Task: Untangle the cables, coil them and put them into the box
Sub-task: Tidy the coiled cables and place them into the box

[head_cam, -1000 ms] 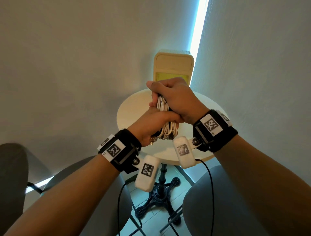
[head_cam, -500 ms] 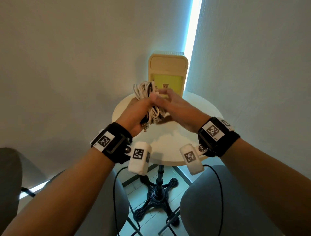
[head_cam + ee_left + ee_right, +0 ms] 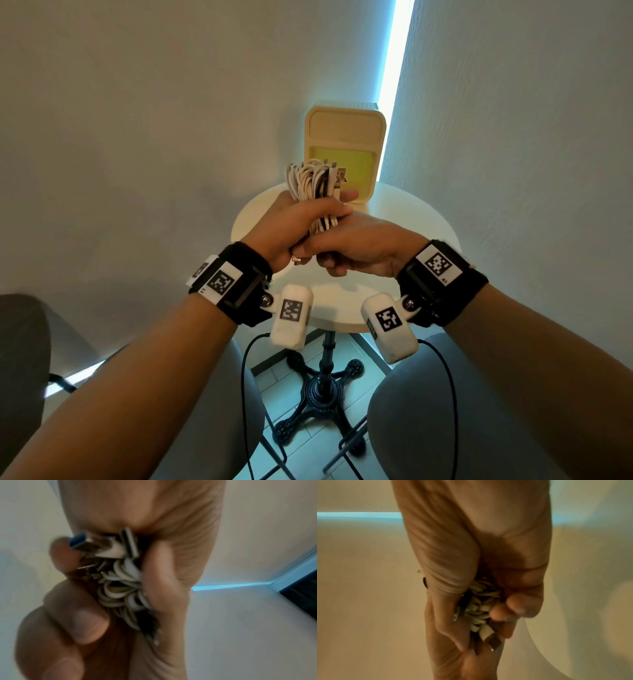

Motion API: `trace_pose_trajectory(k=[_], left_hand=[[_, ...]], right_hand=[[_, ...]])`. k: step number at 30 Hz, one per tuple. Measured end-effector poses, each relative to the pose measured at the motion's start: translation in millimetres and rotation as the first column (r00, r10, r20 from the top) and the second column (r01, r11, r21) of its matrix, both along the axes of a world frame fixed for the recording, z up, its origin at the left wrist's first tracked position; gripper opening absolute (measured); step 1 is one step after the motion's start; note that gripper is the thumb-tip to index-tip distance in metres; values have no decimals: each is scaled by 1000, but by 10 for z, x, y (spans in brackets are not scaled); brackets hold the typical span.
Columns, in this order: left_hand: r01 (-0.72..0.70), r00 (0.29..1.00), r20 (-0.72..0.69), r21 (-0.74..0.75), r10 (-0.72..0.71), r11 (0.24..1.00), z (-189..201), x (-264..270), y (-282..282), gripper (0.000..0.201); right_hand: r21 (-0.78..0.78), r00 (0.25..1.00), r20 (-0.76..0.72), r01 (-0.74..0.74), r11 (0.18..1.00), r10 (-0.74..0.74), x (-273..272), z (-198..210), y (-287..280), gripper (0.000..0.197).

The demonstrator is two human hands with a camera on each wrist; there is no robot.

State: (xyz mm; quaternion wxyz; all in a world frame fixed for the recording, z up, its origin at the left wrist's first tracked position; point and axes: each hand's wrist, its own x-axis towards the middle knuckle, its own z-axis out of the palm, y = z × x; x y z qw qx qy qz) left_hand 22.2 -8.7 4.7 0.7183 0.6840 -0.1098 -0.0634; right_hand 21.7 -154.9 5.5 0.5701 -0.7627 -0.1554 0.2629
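Observation:
A bundle of coiled white and black cables stands upright above the round table, in front of the box. My left hand grips the middle of the bundle, fingers wrapped round it. My right hand holds the bundle's lower end from the right, fingers curled under it. In the left wrist view the cable loops and a blue-tipped USB plug sit inside my fist. In the right wrist view the cable ends are squeezed between both hands. The beige box with a yellow inside stands open at the table's far edge.
The round white table stands on a black pedestal base in a corner between two walls. Grey chair seats sit below my arms on both sides. A bright light strip runs up the corner.
The bundle turned upright and my left hand took hold of its middle from above. My right hand dropped from the top of the bundle to its lower end.

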Motion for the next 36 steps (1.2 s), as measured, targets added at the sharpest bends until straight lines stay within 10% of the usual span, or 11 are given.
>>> trace_pose_trajectory(k=[12, 15, 20, 26, 30, 36], left_hand=[[-66, 998, 3, 33, 66, 997, -34, -30, -7, 34], [-45, 999, -17, -10, 45, 999, -13, -29, 32, 27], [-1, 1000, 6, -10, 1, 1000, -21, -33, 38, 34], [-52, 998, 28, -5, 52, 999, -17, -29, 36, 24], [-71, 997, -38, -64, 69, 995, -58, -23, 29, 24], [-67, 996, -72, -84, 61, 994, -68, 50, 70, 15]], right_hand=[[-81, 978, 189, 102, 991, -85, -171, -61, 80, 7], [-211, 954, 296, 14, 977, 50, -132, -4, -8, 23], [-347, 960, 19, -255, 903, 278, 111, 279, -356, 92], [-707, 970, 169, -4, 707, 174, 296, 439, -546, 83], [-207, 953, 290, 156, 966, -92, 323, 300, -442, 64], [276, 918, 151, 316, 908, -365, 328, 301, -258, 40]])
